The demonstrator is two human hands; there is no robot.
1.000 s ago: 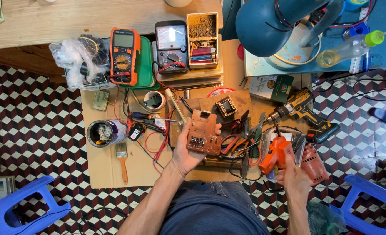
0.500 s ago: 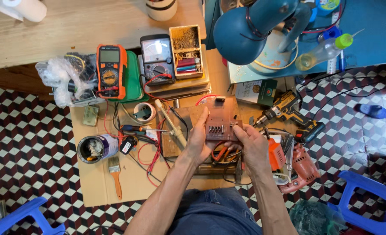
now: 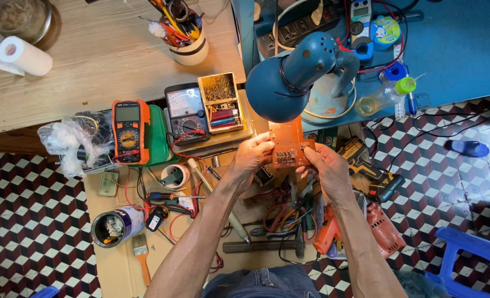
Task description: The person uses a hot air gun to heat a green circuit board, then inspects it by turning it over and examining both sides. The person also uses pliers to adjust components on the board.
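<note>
Two hands hold one board up under the lamp, its long axis running away from the body. The left hand pinches its left edge, the right hand its right edge, both equally near; pliers lie below.

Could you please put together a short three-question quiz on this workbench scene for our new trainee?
1. True or false: both the left hand and the right hand grip the orange circuit board.
2. Which lies directly above the board in the picture? A) the blue desk lamp B) the paintbrush C) the paper roll
3. Fill in: the orange multimeter lies beside an analogue ____ with a needle dial.

Key: 1 true; 2 A; 3 meter.
</note>
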